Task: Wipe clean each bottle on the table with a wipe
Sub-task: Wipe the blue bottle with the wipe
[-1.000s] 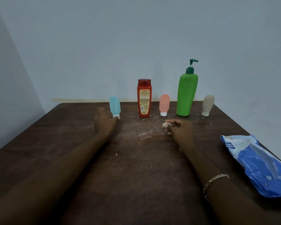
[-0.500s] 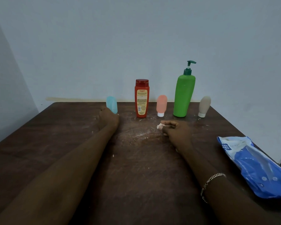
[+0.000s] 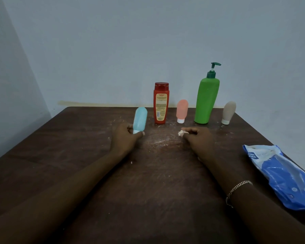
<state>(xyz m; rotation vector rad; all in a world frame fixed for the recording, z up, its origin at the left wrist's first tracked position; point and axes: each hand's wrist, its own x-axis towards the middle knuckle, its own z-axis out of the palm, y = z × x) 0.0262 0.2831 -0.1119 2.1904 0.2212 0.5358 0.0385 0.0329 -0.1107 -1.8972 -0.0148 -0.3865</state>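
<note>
Blue bottle [image 3: 140, 119] cap-down, long axis near upright, top leaning a bit right, just left of red bottle [image 3: 161, 103]. Left grip [image 3: 126, 138] curled round its cap end. Right grip [image 3: 195, 140] pinching wadded wipe [image 3: 181, 132], low over desk [image 3: 60, 147]. Behind, upright in row: pink bottle [image 3: 182, 110], green pump [image 3: 207, 101], beige bottle [image 3: 228, 112]. White smears between grips. Wipes pack [image 3: 280, 176] at right edge.

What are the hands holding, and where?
Left hand grips the blue bottle at its cap end; right hand pinches a crumpled wipe.
</note>
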